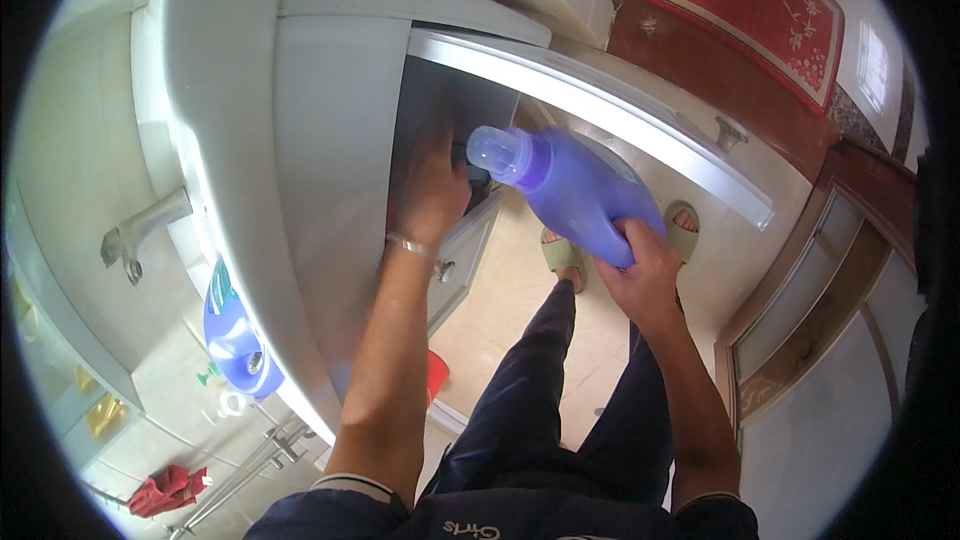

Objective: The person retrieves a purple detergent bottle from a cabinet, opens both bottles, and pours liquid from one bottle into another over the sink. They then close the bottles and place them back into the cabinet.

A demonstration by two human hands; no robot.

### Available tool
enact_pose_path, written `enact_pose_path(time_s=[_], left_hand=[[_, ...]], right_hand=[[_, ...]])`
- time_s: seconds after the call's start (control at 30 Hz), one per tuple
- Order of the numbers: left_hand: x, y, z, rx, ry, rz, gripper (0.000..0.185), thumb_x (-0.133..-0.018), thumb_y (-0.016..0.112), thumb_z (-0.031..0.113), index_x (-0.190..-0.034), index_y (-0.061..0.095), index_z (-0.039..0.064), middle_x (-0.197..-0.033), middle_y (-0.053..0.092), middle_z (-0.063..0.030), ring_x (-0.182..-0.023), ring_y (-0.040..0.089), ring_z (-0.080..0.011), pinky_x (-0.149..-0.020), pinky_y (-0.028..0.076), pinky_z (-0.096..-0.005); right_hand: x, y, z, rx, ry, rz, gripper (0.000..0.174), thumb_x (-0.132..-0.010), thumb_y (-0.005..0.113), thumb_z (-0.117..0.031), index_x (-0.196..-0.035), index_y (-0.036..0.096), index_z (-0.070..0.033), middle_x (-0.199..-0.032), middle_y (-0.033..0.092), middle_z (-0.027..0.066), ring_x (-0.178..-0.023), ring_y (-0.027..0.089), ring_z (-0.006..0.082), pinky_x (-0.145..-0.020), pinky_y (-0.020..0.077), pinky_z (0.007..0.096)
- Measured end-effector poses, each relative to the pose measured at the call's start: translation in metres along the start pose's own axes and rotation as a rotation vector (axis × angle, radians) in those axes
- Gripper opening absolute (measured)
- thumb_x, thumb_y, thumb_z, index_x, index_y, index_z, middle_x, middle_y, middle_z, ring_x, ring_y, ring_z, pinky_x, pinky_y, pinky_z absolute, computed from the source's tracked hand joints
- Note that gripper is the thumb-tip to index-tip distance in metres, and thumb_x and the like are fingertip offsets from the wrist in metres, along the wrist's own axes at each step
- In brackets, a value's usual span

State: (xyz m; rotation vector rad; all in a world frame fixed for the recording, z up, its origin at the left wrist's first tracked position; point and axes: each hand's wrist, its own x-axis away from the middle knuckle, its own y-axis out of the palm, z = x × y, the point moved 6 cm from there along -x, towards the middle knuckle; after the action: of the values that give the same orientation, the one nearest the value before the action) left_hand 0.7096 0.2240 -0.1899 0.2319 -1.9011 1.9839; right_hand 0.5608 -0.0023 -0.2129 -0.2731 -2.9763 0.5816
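My right hand (641, 270) is closed around the handle of a purple plastic bottle (581, 187). The bottle lies tilted in the air, its clear cap (499, 152) pointing left towards the cabinet opening. My left hand (431, 187), with a bracelet at the wrist, reaches into the dark inside of a white vanity cabinet (442, 90). Its fingers are blurred and in shadow, so what they touch cannot be told. Dark items lie beside it within the cabinet.
One white cabinet door (600, 97) stands open above the bottle; another door (465, 262) hangs below my left wrist. A second purple bottle (236, 337) stands on the basin counter near the faucet (150, 229). Something red (436, 376) is by the floor. A red mat (757, 7) lies farther off.
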Motion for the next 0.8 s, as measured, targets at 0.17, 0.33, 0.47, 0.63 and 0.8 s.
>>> enact_pose_path(time_s=[0.17, 0.33, 0.47, 0.63, 0.8], left_hand=[[0.082, -0.033, 0.012, 0.089, -0.011, -0.010, 0.037, -0.087, 0.063, 0.014, -0.121, 0.059, -0.002, -0.117, 0.062, -0.0228, -0.107, 0.060, -0.0393, -0.094, 0.047, -0.0426], [0.100, -0.033, 0.025, 0.162, 0.049, -0.025, 0.037, -0.082, 0.069, 0.008, -0.118, 0.062, 0.002, -0.112, 0.064, -0.0227, -0.098, 0.065, -0.0371, -0.082, 0.054, -0.0390], [0.101, -0.032, 0.029, 0.284, 0.084, -0.004, 0.036, -0.081, 0.071, 0.009, -0.115, 0.065, 0.002, -0.107, 0.067, -0.0197, -0.095, 0.067, -0.0333, -0.083, 0.054, -0.0373], [0.129, -0.035, 0.030, 0.446, 0.067, -0.109, 0.034, -0.080, 0.072, 0.007, -0.113, 0.066, 0.003, -0.108, 0.068, -0.0178, -0.099, 0.068, -0.0298, -0.086, 0.052, -0.0360], [0.156, -0.028, 0.019, 0.564, 0.052, -0.183, 0.032, -0.083, 0.069, 0.007, -0.115, 0.065, 0.003, -0.109, 0.068, -0.0174, -0.099, 0.067, -0.0320, -0.086, 0.053, -0.0365]], right_hand=[[-0.031, 0.019, -0.027, 0.013, -0.194, -0.006, 0.028, -0.064, 0.077, -0.009, -0.086, 0.061, -0.004, -0.078, 0.065, 0.0126, -0.069, 0.065, 0.0307, -0.062, 0.0523, 0.0395], [-0.061, 0.049, -0.042, -0.058, -0.254, -0.062, 0.031, -0.063, 0.076, -0.008, -0.088, 0.059, -0.005, -0.079, 0.063, 0.0130, -0.071, 0.064, 0.0324, -0.062, 0.0513, 0.0399], [-0.082, 0.082, -0.054, -0.147, -0.306, 0.002, 0.029, -0.065, 0.075, -0.012, -0.088, 0.058, -0.005, -0.080, 0.064, 0.0131, -0.072, 0.064, 0.0336, -0.063, 0.0509, 0.0415], [-0.114, 0.136, -0.054, -0.198, -0.309, -0.028, 0.033, -0.066, 0.075, -0.012, -0.094, 0.062, -0.005, -0.084, 0.065, 0.0155, -0.077, 0.064, 0.0365, -0.069, 0.0526, 0.0439], [-0.138, 0.178, -0.050, -0.158, -0.290, -0.289, 0.040, -0.069, 0.074, -0.015, -0.108, 0.067, -0.011, -0.103, 0.068, 0.0176, -0.100, 0.064, 0.0325, -0.092, 0.0496, 0.0427]])
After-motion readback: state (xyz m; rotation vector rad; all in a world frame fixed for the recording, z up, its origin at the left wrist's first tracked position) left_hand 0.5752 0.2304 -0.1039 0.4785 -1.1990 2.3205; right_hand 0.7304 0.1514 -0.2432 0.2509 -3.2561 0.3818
